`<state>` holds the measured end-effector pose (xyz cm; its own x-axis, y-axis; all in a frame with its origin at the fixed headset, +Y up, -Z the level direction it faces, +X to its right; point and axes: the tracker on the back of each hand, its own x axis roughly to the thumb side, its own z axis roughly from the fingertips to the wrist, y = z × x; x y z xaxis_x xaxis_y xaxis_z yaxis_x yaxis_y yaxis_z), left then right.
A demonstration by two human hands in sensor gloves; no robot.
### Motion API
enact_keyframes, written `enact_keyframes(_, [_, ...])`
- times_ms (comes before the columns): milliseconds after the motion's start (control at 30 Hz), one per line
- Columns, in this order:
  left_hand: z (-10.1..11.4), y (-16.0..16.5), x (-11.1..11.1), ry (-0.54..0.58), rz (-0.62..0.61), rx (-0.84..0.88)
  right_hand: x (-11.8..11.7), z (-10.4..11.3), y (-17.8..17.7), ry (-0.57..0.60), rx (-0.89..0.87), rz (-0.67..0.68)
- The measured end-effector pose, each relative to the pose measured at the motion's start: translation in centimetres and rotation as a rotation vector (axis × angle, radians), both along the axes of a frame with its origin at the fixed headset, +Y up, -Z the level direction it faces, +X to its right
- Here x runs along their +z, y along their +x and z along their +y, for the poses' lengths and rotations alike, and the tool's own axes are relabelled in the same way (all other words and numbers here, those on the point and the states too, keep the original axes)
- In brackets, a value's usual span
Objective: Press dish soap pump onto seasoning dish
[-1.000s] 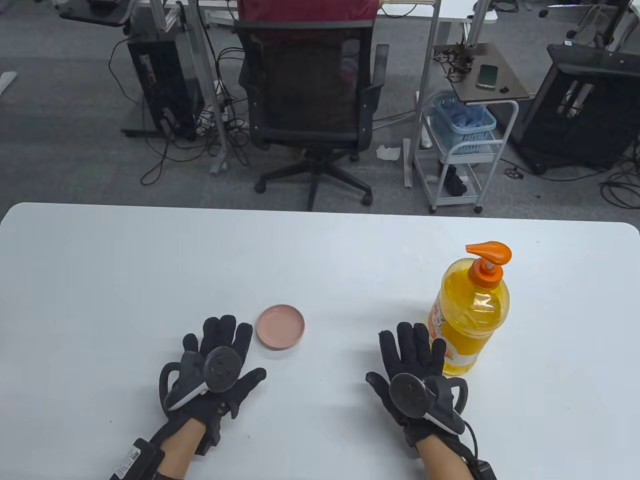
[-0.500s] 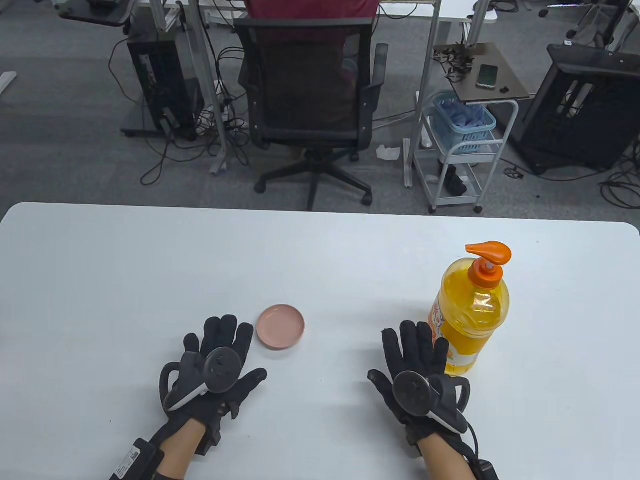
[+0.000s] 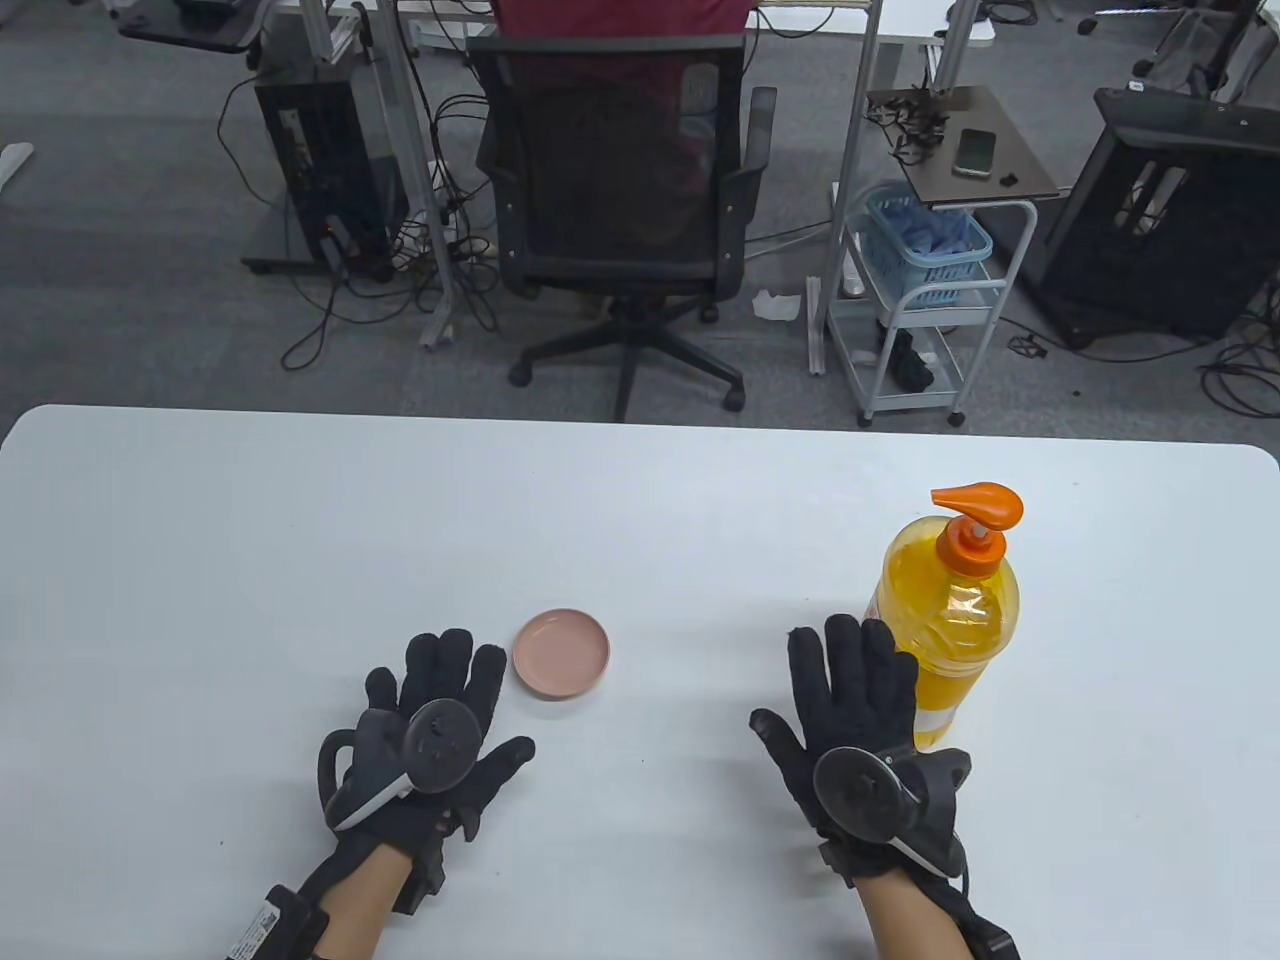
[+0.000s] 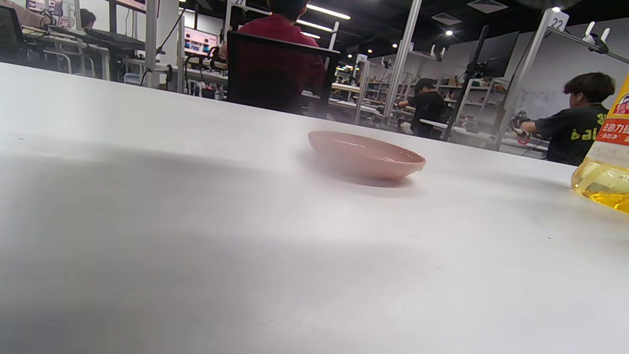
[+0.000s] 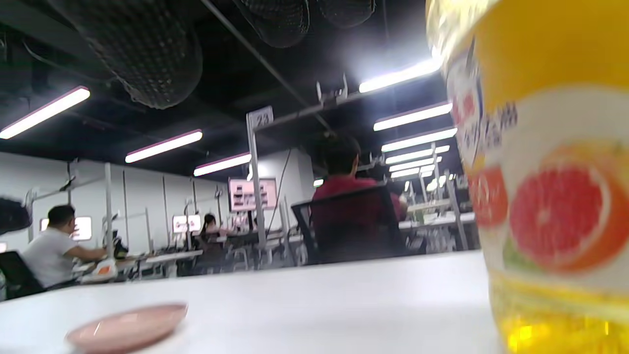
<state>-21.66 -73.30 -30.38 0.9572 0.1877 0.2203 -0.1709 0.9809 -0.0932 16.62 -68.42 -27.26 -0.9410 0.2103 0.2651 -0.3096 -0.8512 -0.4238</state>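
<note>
A small pink seasoning dish [image 3: 561, 653] sits on the white table [image 3: 640, 520], left of centre; it also shows in the left wrist view [image 4: 366, 154] and the right wrist view [image 5: 127, 327]. A yellow dish soap bottle [image 3: 950, 620] with an orange pump head [image 3: 982, 504] stands at the right; its label fills the right wrist view [image 5: 545, 196]. My left hand [image 3: 440, 700] lies flat and open just left of the dish, holding nothing. My right hand [image 3: 845, 690] is open, raised, its fingers in front of the bottle's lower left side; I cannot tell if it touches.
Beyond the table's far edge stand a black office chair [image 3: 620, 200] and a white trolley [image 3: 925, 300] with a blue basket. The bottle's base also shows at the right edge of the left wrist view [image 4: 604, 182].
My right hand has moved forward and right, toward the soap bottle, and now overlaps its lower left side. The left hand, dish and bottle have not moved.
</note>
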Motion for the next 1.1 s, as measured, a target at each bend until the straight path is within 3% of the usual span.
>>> enact_keyframes(167, [-0.1, 0.1, 0.0, 0.0, 0.0, 0.001, 0.0, 3.1, 2.5, 0.105, -0.115, -0.129])
enact_keyframes(333, [-0.2, 0.1, 0.0, -0.009, 0.001, -0.001, -0.5, 4.6, 5.3, 0.149, -0.253, -0.292])
enact_keyframes(767, [-0.4, 0.6, -0.1, -0.023, -0.009, -0.005, -5.4, 5.9, 8.4, -0.037, -0.545, -0.368])
enact_keyframes(1100, [-0.3, 0.5, -0.2, -0.027, -0.004, 0.005, -6.3, 5.9, 8.7, 0.047, -0.435, -0.46])
